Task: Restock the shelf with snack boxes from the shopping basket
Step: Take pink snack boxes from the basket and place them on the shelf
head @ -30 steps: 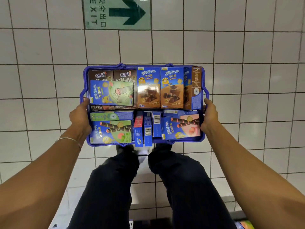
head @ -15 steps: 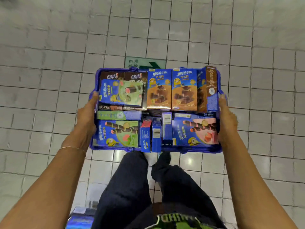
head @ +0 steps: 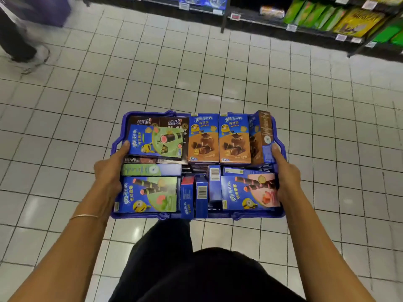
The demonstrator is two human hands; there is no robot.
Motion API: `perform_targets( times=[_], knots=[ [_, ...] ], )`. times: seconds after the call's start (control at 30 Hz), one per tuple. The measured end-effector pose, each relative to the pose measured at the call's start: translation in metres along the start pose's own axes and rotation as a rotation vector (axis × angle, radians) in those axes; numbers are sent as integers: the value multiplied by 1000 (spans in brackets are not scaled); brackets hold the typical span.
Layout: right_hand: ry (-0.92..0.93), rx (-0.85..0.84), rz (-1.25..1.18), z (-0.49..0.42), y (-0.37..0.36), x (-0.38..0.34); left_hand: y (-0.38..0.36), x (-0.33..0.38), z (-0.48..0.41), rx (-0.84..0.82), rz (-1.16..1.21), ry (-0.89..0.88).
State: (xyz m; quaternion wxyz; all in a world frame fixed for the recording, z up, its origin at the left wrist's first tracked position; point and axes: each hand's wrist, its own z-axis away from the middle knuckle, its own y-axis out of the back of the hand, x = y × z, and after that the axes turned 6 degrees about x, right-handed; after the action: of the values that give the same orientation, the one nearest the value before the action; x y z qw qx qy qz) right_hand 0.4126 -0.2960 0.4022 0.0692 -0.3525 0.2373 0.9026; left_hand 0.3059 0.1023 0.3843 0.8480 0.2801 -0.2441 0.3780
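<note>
I carry a blue shopping basket [head: 280, 147] above the tiled floor, in front of my legs. It is packed with several snack boxes: a green-and-blue box [head: 157, 140] at back left, two brown chocolate boxes [head: 218, 138] at back middle, a pink box [head: 248, 191] at front right. My left hand [head: 110, 171] grips the basket's left side, thumb on the rim. My right hand [head: 286, 173] grips the right side the same way. The shelf [head: 322, 20] runs along the top right, with green and yellow packs on its low tiers.
A person's leg and shoe [head: 19, 44] stand at the top left on the floor, blurred. White floor tiles [head: 196, 73] stretch between me and the dark shelving. A shelf upright [head: 223, 18] reaches the floor at top middle.
The view has swung from an exit-arrow floor sign to the aisle; shelves and a person's leg now show at the top. Both hands keep the same hold on the basket.
</note>
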Motion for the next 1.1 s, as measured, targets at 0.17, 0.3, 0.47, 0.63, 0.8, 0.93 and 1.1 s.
perform_targets(
  times=[0.17,0.3,0.47,0.63,0.8,0.93,1.1],
  knots=[
    [-1,3,-37,-26,-72,-85,-49,105,-50,-8,-13,-23],
    [7,-3,-82,-49,-129,-157,-90,186,-83,-2,32,-72],
    [15,-34,-107,-102,-213,-240,-150,279,-142,-7,10,-81],
    [-29,-44,-123,-169,-305,-322,-223,375,-205,13,-15,-91],
    [-30,-45,-110,-202,-377,-413,-278,486,-249,43,-24,-114],
    [-49,-73,-119,-220,-437,-483,-315,565,-291,43,8,-141],
    [-43,-63,-130,-256,-528,-553,-368,648,-371,-4,-4,-139]
  ],
)
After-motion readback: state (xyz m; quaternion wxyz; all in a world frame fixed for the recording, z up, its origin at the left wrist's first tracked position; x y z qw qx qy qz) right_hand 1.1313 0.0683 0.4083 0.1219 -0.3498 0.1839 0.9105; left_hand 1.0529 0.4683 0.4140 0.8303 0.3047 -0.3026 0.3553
